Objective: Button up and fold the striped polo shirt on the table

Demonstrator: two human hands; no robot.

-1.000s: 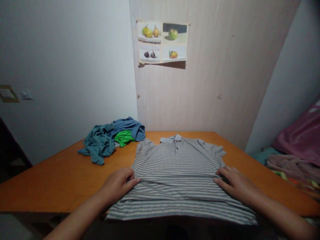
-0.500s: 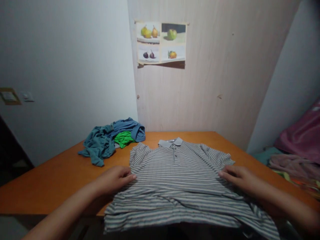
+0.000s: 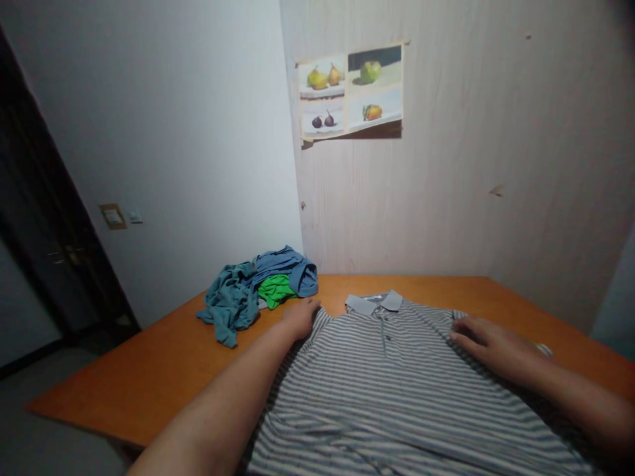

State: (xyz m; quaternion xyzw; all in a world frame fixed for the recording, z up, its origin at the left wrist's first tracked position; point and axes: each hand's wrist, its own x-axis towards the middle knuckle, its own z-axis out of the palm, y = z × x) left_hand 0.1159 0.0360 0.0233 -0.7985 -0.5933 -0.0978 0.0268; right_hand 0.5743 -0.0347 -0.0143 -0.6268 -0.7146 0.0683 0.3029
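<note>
A grey-and-white striped polo shirt (image 3: pixel 397 390) lies flat, collar away from me, on an orange wooden table (image 3: pixel 149 370). My left hand (image 3: pixel 300 315) rests on the shirt's left shoulder near the sleeve, fingers curled down onto the cloth. My right hand (image 3: pixel 489 342) lies flat on the right shoulder with its fingers stretched toward the collar (image 3: pixel 374 302). Neither hand lifts the fabric.
A heap of blue, teal and green clothes (image 3: pixel 258 287) sits at the table's far left corner. A fruit picture (image 3: pixel 351 89) hangs on the wood-panelled wall behind. A dark door (image 3: pixel 44 231) stands at the left, with a light switch (image 3: pixel 115 216) beside it.
Both hands slid from the shirt's waist up to its shoulders. The shirt lies smoother and nearer to me, and my view has swung left and closer.
</note>
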